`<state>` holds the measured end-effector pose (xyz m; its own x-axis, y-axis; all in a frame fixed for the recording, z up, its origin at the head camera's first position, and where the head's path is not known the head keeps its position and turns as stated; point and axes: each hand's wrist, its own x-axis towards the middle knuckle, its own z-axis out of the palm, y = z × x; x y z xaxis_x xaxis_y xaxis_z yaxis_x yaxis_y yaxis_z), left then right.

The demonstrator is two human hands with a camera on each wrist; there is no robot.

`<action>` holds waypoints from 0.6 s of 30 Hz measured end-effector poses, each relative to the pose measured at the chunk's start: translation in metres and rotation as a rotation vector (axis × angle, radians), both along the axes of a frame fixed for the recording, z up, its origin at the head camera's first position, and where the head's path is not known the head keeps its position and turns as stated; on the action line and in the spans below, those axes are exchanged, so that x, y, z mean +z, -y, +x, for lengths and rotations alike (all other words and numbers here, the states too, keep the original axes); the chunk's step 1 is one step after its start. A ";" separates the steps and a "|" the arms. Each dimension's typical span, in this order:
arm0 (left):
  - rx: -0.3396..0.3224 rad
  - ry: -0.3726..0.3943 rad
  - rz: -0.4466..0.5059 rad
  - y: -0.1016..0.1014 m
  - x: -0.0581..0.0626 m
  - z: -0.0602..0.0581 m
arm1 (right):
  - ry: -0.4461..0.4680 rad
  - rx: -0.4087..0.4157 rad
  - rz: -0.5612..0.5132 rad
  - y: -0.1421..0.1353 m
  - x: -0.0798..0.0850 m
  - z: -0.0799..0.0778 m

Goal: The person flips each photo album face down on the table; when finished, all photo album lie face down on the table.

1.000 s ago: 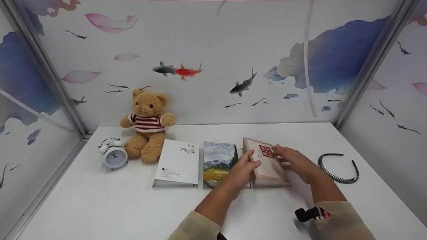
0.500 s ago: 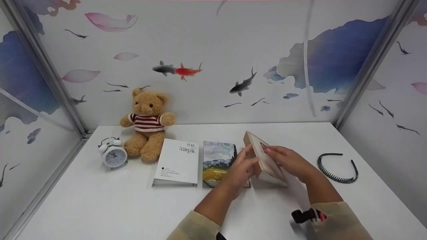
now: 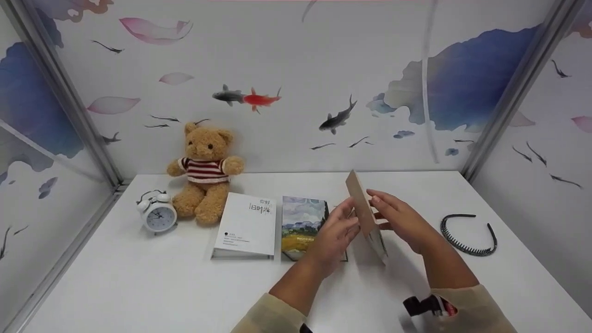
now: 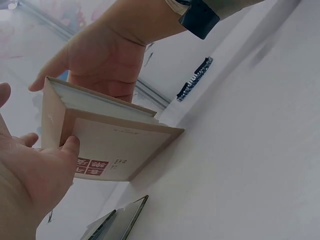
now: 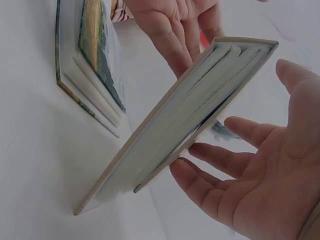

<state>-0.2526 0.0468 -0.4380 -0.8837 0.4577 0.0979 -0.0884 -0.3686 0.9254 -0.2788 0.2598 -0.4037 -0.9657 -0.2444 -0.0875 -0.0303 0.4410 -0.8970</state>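
A beige hardcover book (image 3: 363,208) stands steeply tilted between both hands, its spine towards the head camera. My left hand (image 3: 329,238) rests its fingers against the left cover; in the left wrist view its thumb lies at that cover, near red square printing. On the other side, my right hand (image 3: 403,224) touches the opposite cover with extended fingertips (image 5: 182,167), its thumb held apart from the book. The lower corner comes down close to the table in the right wrist view. Left of the hands lies a book with a painted landscape cover (image 3: 300,226), partly hidden by the left hand.
A white book (image 3: 247,224) lies further left. Behind it a teddy bear (image 3: 206,173) in a striped shirt sits beside a white alarm clock (image 3: 158,215). At the right is a black toothed headband (image 3: 471,249). Printed panels enclose the white table (image 3: 152,286).
The beige book has tipped up from lying nearly flat with its printed cover showing to standing steeply, spine towards the head camera. The right hand has followed its cover. Other objects stay put.
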 end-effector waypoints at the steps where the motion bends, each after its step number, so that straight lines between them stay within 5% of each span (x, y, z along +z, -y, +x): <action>1: -0.005 0.002 0.001 0.000 0.000 0.000 | -0.005 -0.007 -0.013 0.001 0.001 0.001; 10: -0.041 -0.016 -0.037 -0.002 -0.001 0.000 | -0.010 -0.106 -0.097 -0.002 0.002 -0.001; 18: -0.082 0.102 -0.053 -0.009 -0.008 0.001 | -0.088 -0.144 -0.156 -0.014 -0.006 -0.009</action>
